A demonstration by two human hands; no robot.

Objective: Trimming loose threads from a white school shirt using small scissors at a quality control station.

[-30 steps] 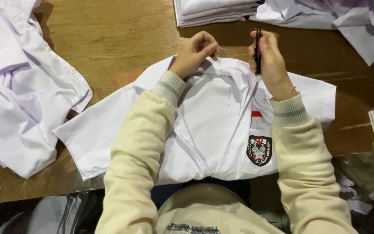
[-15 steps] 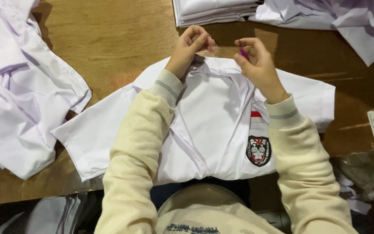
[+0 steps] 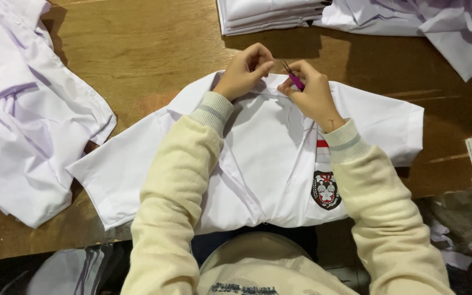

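The right hand, raised clear of the collar half a second ago, is now back down on it, close beside the left hand. The small purple-handled snips, upright 1 second ago, now lie tilted between the fingers, tips pointing far-left.

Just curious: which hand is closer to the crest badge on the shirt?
Right. The right hand is at the collar above the crest badge; the left hand is farther left.
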